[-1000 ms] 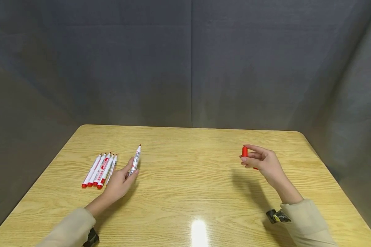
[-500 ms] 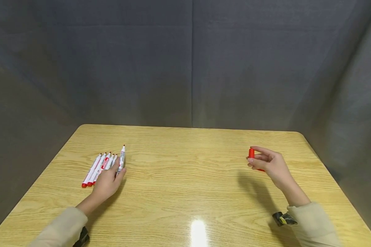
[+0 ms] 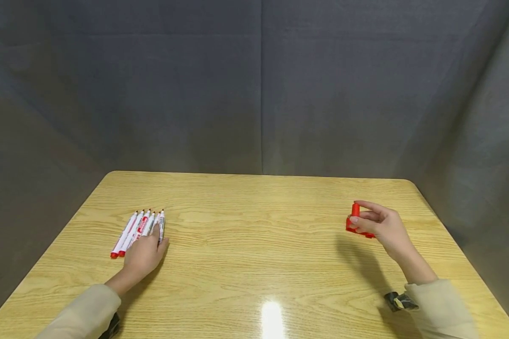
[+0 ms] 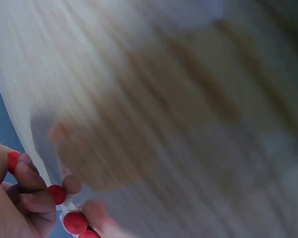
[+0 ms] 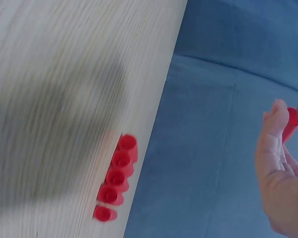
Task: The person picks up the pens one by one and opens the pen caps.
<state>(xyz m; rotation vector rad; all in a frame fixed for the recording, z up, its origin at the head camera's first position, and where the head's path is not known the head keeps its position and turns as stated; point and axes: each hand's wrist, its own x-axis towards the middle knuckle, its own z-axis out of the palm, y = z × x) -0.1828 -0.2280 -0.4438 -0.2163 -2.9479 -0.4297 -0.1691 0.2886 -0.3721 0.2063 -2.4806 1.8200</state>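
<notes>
My left hand (image 3: 145,256) holds an uncapped white marker (image 3: 161,221) at the right end of a row of markers (image 3: 131,233). Its red end (image 4: 13,161) shows between the thumb and fingers in the left wrist view. Whether it rests fully on the table is unclear. The row's brown tips point away from me, and the hand hides part of it. On the right, my right hand (image 3: 392,230) pinches a red marker cap (image 3: 355,210) above the table. Several more red caps (image 5: 116,177) stand in a line on the table, open ends up, partly hidden by that hand in the head view.
The wooden table (image 3: 254,235) has a far edge with rounded corners, and a dark grey curtain (image 3: 254,94) hangs behind it. A bright light reflection lies near the front middle. Dark wrist devices (image 3: 400,301) sit at both cuffs.
My left hand has carried the marker left and lowered it beside the row. My right hand has moved right with the cap, bringing more of the red cap line into view.
</notes>
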